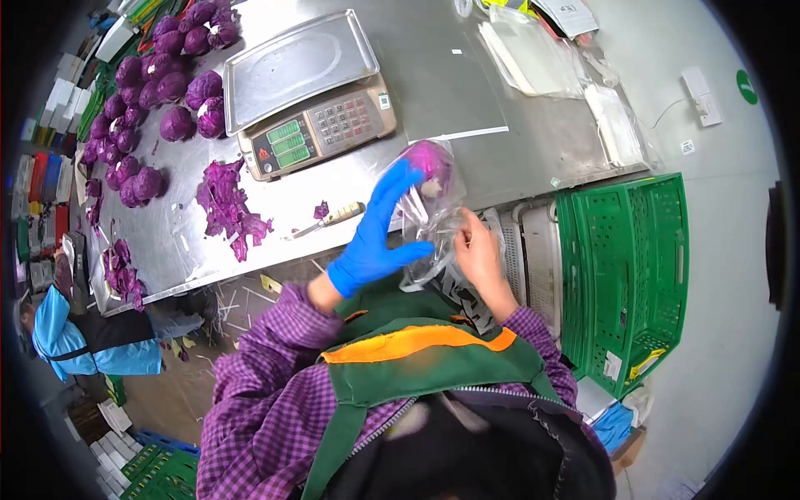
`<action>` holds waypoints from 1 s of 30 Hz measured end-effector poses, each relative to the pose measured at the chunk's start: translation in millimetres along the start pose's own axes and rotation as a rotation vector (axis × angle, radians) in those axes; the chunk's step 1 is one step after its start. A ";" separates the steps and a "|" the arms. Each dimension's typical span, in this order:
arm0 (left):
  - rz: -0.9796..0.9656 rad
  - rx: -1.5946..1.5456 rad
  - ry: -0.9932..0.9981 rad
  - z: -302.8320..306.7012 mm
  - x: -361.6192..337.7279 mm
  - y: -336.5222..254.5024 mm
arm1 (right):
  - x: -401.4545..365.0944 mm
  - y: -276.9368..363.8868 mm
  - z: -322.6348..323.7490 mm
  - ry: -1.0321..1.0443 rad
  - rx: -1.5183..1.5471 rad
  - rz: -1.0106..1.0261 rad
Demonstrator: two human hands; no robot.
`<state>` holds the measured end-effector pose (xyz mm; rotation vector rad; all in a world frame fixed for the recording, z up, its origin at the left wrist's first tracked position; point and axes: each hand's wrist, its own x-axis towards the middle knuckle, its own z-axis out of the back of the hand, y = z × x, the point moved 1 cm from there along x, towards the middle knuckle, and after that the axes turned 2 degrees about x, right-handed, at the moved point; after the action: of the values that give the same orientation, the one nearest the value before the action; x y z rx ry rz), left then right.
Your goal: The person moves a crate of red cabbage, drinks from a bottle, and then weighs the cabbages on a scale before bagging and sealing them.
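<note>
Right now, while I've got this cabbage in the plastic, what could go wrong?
The knife lies close to your gloved left hand, so a careless sweep might snag the glove. The cabbage is near the front edge of the table; if your hold slips, it could fall. The clear bag looks thin and might tear if your right hand pulls hard.

One bagged cabbage [435, 164], one knife [340, 215]

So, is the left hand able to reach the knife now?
Probably yes: the knife lies just beside the blue-gloved left hand, nothing visibly between, though that hand is against the bagged red cabbage.
</note>
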<state>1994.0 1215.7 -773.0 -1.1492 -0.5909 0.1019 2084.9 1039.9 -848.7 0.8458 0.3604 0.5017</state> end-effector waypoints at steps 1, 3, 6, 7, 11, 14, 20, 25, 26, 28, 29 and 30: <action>-0.018 0.257 -0.029 -7.0 -11.7 4.9 | -8.6 -1.1 1.2 0.000 0.002 -0.001; 0.229 0.169 0.007 -16.2 -38.0 28.3 | -25.2 0.3 4.8 -0.118 0.101 0.045; 0.560 0.019 0.069 -8.8 -73.4 72.1 | -52.4 -16.0 7.1 -0.087 0.166 0.011; 0.548 0.136 0.048 2.1 -76.8 71.4 | -58.8 -30.4 3.2 -0.095 0.267 -0.058; 0.856 0.319 0.254 29.6 -86.1 45.1 | -84.7 -51.3 14.2 -0.078 0.471 -0.218; 1.296 -0.538 0.197 32.2 -110.1 50.3 | -93.7 -56.9 20.7 -0.056 0.238 -0.167; 1.083 -0.414 0.201 18.8 -120.8 18.2 | -83.8 33.5 38.1 -0.130 0.083 0.214; 1.019 -0.363 0.247 7.4 -132.4 31.9 | -72.0 57.8 -7.0 0.344 0.208 0.298; 1.006 -0.366 0.249 7.1 -135.8 37.0 | -71.7 58.0 -13.0 0.381 0.165 0.354; 1.004 -0.420 0.222 4.6 -126.2 21.0 | -71.8 56.8 -23.7 0.422 0.120 0.411; 1.000 -0.469 0.199 3.8 -123.2 15.3 | -72.2 55.9 -28.4 0.408 0.025 0.457; 1.002 -0.473 0.195 3.1 -127.5 21.6 | -72.2 54.2 -32.4 0.394 -0.070 0.502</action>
<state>1889.6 1180.2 -840.6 -1.8088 0.1990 0.7257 1994.3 1050.2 -818.7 0.7657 0.4884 1.1503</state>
